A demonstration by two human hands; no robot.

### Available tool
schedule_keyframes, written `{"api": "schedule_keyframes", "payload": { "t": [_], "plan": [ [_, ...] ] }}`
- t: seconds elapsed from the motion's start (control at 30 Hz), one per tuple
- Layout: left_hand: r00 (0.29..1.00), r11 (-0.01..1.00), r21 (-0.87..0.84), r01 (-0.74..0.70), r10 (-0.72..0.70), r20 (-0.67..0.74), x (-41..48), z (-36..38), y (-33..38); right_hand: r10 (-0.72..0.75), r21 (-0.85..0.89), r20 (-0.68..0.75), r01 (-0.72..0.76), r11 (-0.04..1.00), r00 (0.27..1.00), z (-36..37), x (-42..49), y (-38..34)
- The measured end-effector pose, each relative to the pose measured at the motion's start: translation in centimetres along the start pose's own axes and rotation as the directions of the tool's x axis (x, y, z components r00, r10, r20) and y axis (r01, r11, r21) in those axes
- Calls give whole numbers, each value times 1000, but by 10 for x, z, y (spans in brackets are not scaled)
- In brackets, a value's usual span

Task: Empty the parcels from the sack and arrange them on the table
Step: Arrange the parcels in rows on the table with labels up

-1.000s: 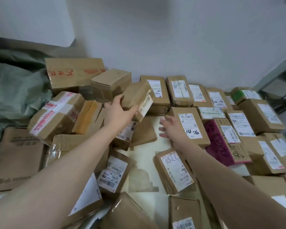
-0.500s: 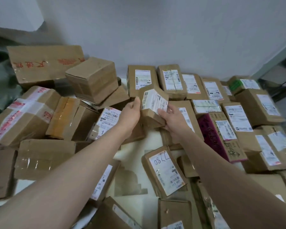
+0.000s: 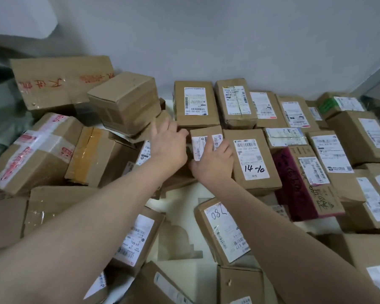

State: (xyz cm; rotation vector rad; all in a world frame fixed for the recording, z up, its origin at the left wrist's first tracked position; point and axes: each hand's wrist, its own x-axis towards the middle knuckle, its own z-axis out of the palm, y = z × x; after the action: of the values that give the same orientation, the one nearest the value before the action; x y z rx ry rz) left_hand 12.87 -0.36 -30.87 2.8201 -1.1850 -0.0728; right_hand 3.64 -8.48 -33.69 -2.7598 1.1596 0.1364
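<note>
The right hand (image 3: 215, 165) is gripping a small parcel (image 3: 203, 133) in the middle of the table (image 3: 180, 207). Its fingers are curving over the white label on top and its thumb is lying against the near end. The small parcel is lying flat with the label up, in the second row from the far edge. It is sitting just in front of a labelled parcel (image 3: 195, 104) of the far row and touching the parcel marked "14-10" (image 3: 253, 163) on its right.

The left hand (image 3: 169, 148) is holding nothing. Its fingers are lying straight and a little apart, pointing to the far edge, just beside the left side of the small parcel; I cannot tell if they are touching it.

Toward the right edge, parcels are lying in tidy rows with labels up, among them a dark red parcel (image 3: 294, 185). Toward the left edge, bigger boxes are lying in a loose heap, with a cube-shaped box (image 3: 127, 102) tilting on top. The green sack (image 3: 7, 119) is lying crumpled behind this heap at the left edge. A parcel marked "08L" (image 3: 224, 233) is lying near the front edge, under the right forearm.
</note>
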Motion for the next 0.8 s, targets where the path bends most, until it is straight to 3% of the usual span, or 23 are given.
{"api": "schedule_keyframes", "payload": {
  "t": [0.1,0.17,0.3,0.4,0.5,0.67,0.73,0.8],
  "plan": [
    [951,1000,14,22,-25,309,3,0,-27,-20,-137,5,20,990,1000,-4,8,-6],
    [917,998,60,14,-37,398,-2,1,-37,-18,-180,26,23,983,999,-6,9,-8],
    [877,990,137,38,-99,470,-5,1,-32,16,-101,206,5,995,978,-5,10,-1],
    [894,990,136,26,-84,441,-4,1,-23,45,-19,346,-41,999,937,-6,6,13],
    [880,977,209,-43,-62,471,-5,1,-9,8,-8,230,-6,1000,973,-1,-2,19],
    [850,948,308,-75,-101,517,-4,-2,-1,-61,-239,-8,57,969,998,18,-13,9],
    [845,953,300,-48,-122,521,-4,-6,-7,-196,-145,-26,190,971,980,19,-10,3],
    [851,964,266,-3,-137,507,-4,-9,-14,-422,-57,101,429,901,901,25,-4,-7]
  ]
}}
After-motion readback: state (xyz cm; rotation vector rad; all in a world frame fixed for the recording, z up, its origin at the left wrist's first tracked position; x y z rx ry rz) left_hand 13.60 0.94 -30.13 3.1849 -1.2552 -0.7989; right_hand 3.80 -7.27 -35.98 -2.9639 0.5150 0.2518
